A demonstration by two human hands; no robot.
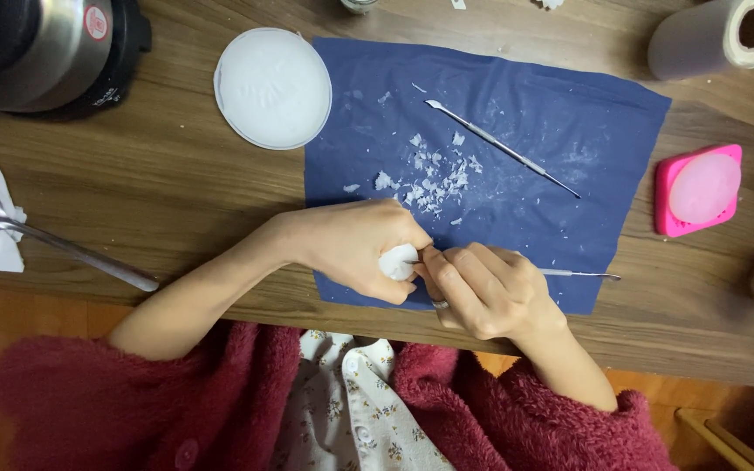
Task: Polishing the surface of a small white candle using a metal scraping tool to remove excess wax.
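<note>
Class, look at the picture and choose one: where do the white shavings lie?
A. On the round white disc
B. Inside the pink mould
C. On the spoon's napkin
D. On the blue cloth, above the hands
D: the white shavings are scattered on the blue cloth, just beyond the left hand and right hand, near the loose metal tool.

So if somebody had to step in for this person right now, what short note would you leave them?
Left hand: closed around a small white lump, held over the near edge of the blue cloth.
Right hand: gripping a thin metal tool, its tip at the lump.
Nearby: a second metal tool lying on the cloth, a white disc at the cloth's far left corner.
Done: a pile of white shavings lies on the cloth, so some carving has happened.
Left: the lump is still in hand under the tool; how much remains I cannot tell.
</note>
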